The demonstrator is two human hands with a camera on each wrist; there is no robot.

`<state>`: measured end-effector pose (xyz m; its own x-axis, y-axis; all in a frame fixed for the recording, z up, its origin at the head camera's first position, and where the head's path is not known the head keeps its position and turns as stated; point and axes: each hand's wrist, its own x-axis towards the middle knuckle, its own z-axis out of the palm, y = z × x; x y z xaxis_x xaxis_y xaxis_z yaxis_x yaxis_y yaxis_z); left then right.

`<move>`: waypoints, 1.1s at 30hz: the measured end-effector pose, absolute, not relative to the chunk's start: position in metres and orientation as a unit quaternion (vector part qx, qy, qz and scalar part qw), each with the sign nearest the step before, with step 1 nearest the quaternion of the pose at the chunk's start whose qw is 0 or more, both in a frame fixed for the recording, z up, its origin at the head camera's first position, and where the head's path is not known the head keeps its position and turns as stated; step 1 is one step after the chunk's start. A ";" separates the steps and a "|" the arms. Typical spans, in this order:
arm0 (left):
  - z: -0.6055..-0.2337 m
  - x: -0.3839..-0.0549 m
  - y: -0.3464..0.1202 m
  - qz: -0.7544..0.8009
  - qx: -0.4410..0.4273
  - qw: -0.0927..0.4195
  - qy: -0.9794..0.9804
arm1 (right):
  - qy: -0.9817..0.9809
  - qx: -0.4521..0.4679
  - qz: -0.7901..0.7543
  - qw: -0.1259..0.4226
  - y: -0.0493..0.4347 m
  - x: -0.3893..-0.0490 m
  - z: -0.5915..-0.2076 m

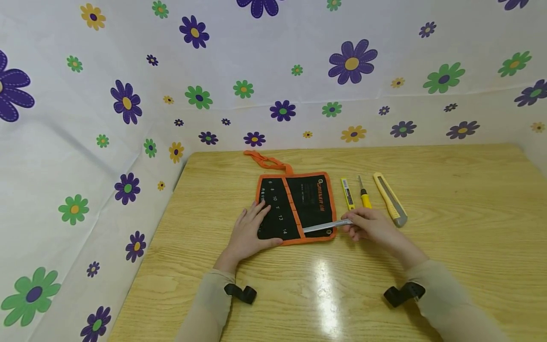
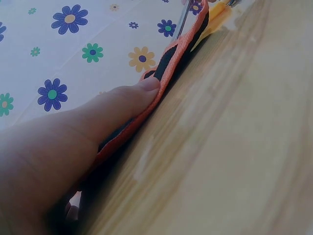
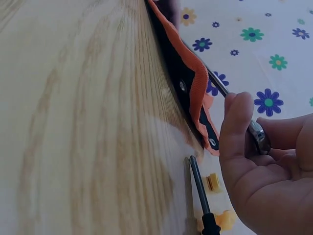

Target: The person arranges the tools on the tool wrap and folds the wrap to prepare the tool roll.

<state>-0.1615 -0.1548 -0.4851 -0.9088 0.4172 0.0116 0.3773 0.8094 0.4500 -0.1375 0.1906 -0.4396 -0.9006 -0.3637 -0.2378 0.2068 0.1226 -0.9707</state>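
Observation:
A black tool pouch (image 1: pixel 314 202) with orange trim and printed sizes lies on the table. My left hand (image 1: pixel 252 232) rests on its left side with fingers spread; in the left wrist view the thumb (image 2: pixel 124 105) presses the orange edge. Between thumb and fingers, my right hand (image 1: pixel 369 227) pinches a slim silver metal tool (image 1: pixel 326 226) whose exact kind is unclear. The tool lies across the pouch's lower right part, its far end at the orange pocket strip (image 1: pixel 294 206). Part of its near end (image 3: pixel 259 137) shows between the fingers in the right wrist view.
Right of the pouch lie a narrow yellow item (image 1: pixel 348 193) with a dark label, a yellow-handled screwdriver (image 1: pixel 364 194) and a yellow utility knife (image 1: pixel 390 199). An orange strap (image 1: pixel 269 161) extends behind the pouch. Flowered cloth (image 1: pixel 299 52) stands along the wooden table's (image 1: pixel 461 213) back and left.

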 end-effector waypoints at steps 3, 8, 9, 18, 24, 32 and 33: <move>-0.485 -0.162 -0.155 0.229 0.209 0.042 0.950 | 0.728 -0.062 -0.648 0.215 0.187 -0.138 -0.439; -0.484 -0.163 -0.155 0.229 0.207 0.043 0.950 | 0.740 -0.085 -0.626 0.230 0.186 -0.137 -0.436; -0.484 -0.163 -0.155 0.229 0.207 0.044 0.950 | 0.743 -0.092 -0.621 0.234 0.186 -0.137 -0.436; -0.484 -0.163 -0.156 0.235 0.204 0.048 0.949 | 0.709 -0.172 -0.628 0.270 0.188 -0.137 -0.441; -0.488 -0.162 -0.158 0.233 0.204 0.042 0.950 | 0.736 -0.196 -0.597 0.251 0.182 -0.139 -0.444; -0.488 -0.162 -0.156 0.239 0.210 0.030 0.947 | 0.796 -0.203 -0.523 0.228 0.172 -0.140 -0.446; -0.488 -0.162 -0.156 0.239 0.211 0.030 0.947 | 0.805 -0.208 -0.509 0.223 0.171 -0.140 -0.447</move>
